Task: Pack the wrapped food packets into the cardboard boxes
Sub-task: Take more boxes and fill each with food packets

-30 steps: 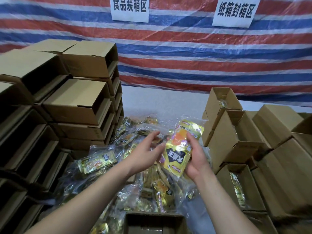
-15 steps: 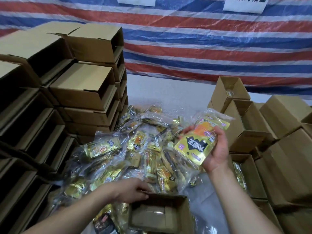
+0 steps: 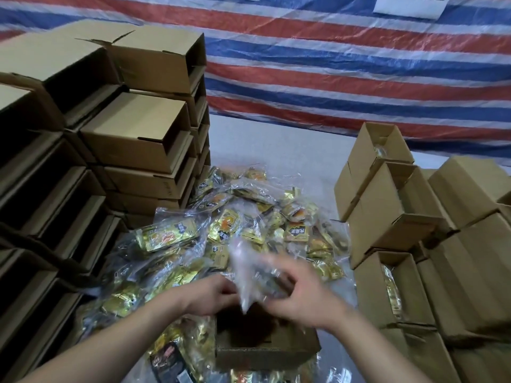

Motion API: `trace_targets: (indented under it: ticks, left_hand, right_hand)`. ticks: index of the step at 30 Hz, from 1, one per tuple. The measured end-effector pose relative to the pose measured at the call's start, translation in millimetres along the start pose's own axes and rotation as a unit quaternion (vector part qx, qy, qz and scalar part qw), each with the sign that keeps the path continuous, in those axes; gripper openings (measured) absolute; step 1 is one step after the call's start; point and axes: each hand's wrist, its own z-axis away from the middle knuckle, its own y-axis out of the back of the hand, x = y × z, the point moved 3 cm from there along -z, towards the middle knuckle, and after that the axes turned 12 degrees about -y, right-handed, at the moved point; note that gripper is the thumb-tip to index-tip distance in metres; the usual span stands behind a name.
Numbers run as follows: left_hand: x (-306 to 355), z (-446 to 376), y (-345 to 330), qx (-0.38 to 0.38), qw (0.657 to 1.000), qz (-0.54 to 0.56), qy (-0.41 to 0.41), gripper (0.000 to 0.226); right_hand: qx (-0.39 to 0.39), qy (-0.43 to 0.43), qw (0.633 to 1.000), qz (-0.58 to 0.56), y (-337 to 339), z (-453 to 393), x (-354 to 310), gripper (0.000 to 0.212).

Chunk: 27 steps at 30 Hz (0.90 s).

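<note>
Both hands meet over an open cardboard box (image 3: 265, 346). The right hand (image 3: 301, 297) has its fingers curled round a clear-wrapped packet (image 3: 250, 275), which is motion-blurred, so its print cannot be read. The left hand (image 3: 213, 293) touches the same packet at its near left edge, fingers bent against the wrap; whether it truly grips cannot be told. The packet hangs just above the mouth of the box, its lower tip pointing into the dark interior.

Beyond the hands, a loose pile of packets (image 3: 243, 222) in gold and yellow wrappers covers the grey table (image 3: 290, 150); more packets lie beside the left forearm and around the near box.

To the left of the hands stands a tall stack of empty boxes (image 3: 132, 134), laid on their sides with their open ends facing right. To the right of the hands stands a group of filled boxes (image 3: 387, 217), upright with tops open; packets show inside two of them.

Behind everything hangs a striped tarpaulin (image 3: 345, 64) in red, white and blue, with the lower edge of a white sign (image 3: 409, 6) at top right.
</note>
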Motion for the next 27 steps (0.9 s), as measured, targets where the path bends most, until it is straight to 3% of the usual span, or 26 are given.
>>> trace_targets:
  ticks: [3,5,12,14,17,20,22,25,27]
  left_hand:
    - [1,3,3,-0.039,0.998,0.032,-0.032,0.020]
    - [-2,4,6,-0.043,0.996,0.072,0.004,0.029]
    - [0,-5,7,-0.020,0.999,0.040,0.016,0.035]
    - [4,-8,13,0.002,0.999,0.052,0.016,0.033]
    - [14,-19,18,0.012,1.000,0.000,-0.009,0.033]
    - [16,-26,16,0.012,0.999,-0.041,-0.022,0.031]
    - [13,-25,18,0.017,0.999,-0.038,-0.019,0.030]
    - [7,-24,19,0.022,0.999,-0.036,-0.021,0.033]
    - [4,-27,18,0.022,0.999,-0.031,-0.020,0.029]
  right_hand:
    - [-0.113,-0.019,0.972,0.203,-25,-1,20,0.036]
    - [-0.165,-0.037,0.946,0.275,-32,-1,27,0.040]
    - [-0.264,-0.165,0.916,0.251,-49,-19,51,0.020]
    - [-0.272,-0.187,0.906,0.264,-50,-27,60,0.017]
    - [-0.272,-0.213,0.877,0.334,-52,-35,84,0.066]
    - [-0.250,-0.249,0.892,0.284,-58,-39,99,0.080]
    - [-0.239,-0.256,0.899,0.264,-58,-39,102,0.070]
    - [-0.197,-0.252,0.910,0.264,-49,-39,99,0.035]
    - [-0.188,-0.256,0.914,0.252,-45,-42,97,0.028]
